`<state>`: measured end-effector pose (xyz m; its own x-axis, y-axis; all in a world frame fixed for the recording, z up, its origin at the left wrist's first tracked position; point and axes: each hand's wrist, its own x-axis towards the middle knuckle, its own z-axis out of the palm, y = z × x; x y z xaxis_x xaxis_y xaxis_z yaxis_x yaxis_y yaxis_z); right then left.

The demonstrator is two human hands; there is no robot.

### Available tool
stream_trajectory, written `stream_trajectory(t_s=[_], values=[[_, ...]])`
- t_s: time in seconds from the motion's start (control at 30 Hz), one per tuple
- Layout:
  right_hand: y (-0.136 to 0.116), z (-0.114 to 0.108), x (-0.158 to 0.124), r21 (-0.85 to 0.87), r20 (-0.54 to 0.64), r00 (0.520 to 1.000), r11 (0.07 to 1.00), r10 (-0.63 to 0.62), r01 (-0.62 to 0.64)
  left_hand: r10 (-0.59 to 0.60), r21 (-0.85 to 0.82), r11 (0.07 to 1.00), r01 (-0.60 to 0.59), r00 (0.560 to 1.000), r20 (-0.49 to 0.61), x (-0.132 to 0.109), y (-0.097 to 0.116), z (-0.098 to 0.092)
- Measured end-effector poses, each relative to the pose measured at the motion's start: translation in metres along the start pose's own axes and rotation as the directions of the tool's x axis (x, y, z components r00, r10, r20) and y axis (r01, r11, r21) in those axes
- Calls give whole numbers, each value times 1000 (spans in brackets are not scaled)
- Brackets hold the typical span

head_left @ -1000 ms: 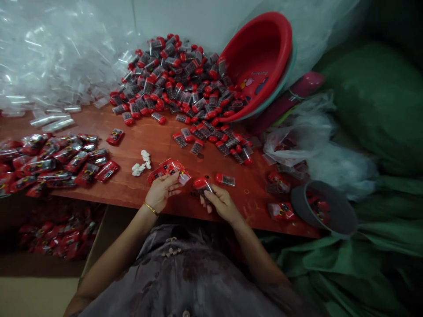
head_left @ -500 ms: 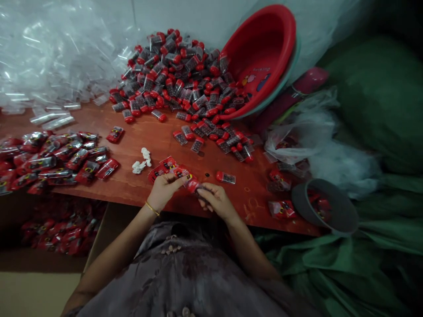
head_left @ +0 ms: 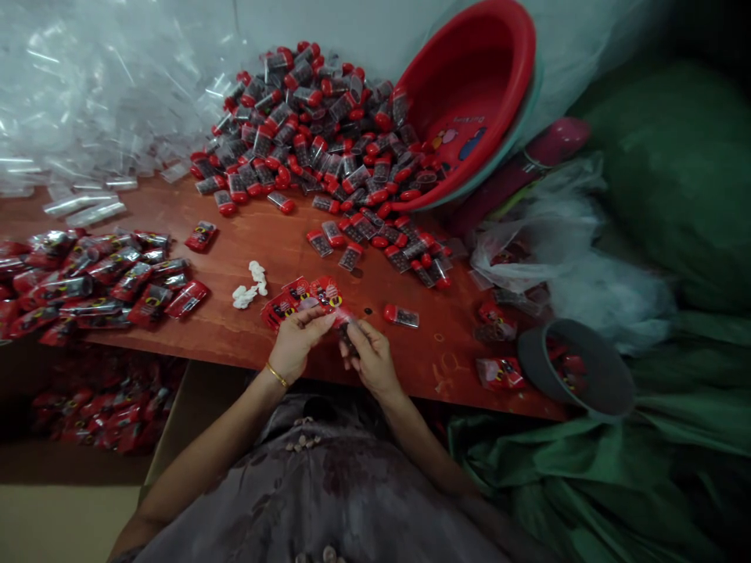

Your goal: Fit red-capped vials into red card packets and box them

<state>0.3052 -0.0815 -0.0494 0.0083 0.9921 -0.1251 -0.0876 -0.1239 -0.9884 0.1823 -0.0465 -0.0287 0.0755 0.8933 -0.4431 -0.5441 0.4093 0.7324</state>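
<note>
Drawn together since a second ago: left hand (head_left: pixel 300 344) pinching a red sachet (head_left: pixel 326 295), right hand (head_left: pixel 369 358) gripping a small red-capped vial (head_left: pixel 347 338) at its mouth. Both at 6 o'clock on the tabletop (head_left: pixel 282 250); loose vial (head_left: pixel 400 315) lying toward 3 o'clock.

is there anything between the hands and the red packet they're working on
Nothing visible: the left hand and right hand both already pinch the red packet at the near edge of the wooden table. A capped vial lies just to the right, apart from both hands.
</note>
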Motion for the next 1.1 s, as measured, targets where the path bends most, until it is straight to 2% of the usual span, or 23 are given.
stream_trajectory(t_s=[0.07,0.2,0.33,0.43,0.5,0.6,0.7,0.77,0.87,0.97,1.03,1.1], values=[[0,1,0,11,0,1000,1000,4,-4,26,14,1000,-26,1000,-13,-1,-2,0],[-3,-4,-2,-100,15,999,995,-29,31,96,81,992,-96,995,13,3,0,-5],[-4,-12,-2,2,150,984,995,99,-101,149,281,943,-179,981,124,8,13,-10],[-5,-14,0,85,186,969,980,160,-178,198,311,917,-249,962,186,8,21,-10],[-7,-15,1,86,187,968,979,168,-186,197,283,931,-231,970,145,7,23,-8],[-7,-18,0,46,206,962,981,178,-191,120,253,959,-126,992,40,6,23,-7],[-3,-25,-6,-17,205,959,980,196,-197,62,200,979,-46,995,-75,8,26,-9],[-2,-30,-11,-106,153,975,984,161,-145,43,175,984,-23,992,-116,9,29,-12],[-8,-35,-18,-355,108,992,929,-68,102,-7,175,984,24,995,-97,10,33,-14],[-20,-35,-20,-581,211,919,713,-333,392,-60,192,979,69,997,-54,10,33,-14],[-24,-34,-19,-657,278,867,577,-414,486,-78,197,977,83,996,-34,9,33,-14],[-25,-34,-16,-702,318,838,484,-443,522,-100,185,978,100,995,-12,8,34,-14]])
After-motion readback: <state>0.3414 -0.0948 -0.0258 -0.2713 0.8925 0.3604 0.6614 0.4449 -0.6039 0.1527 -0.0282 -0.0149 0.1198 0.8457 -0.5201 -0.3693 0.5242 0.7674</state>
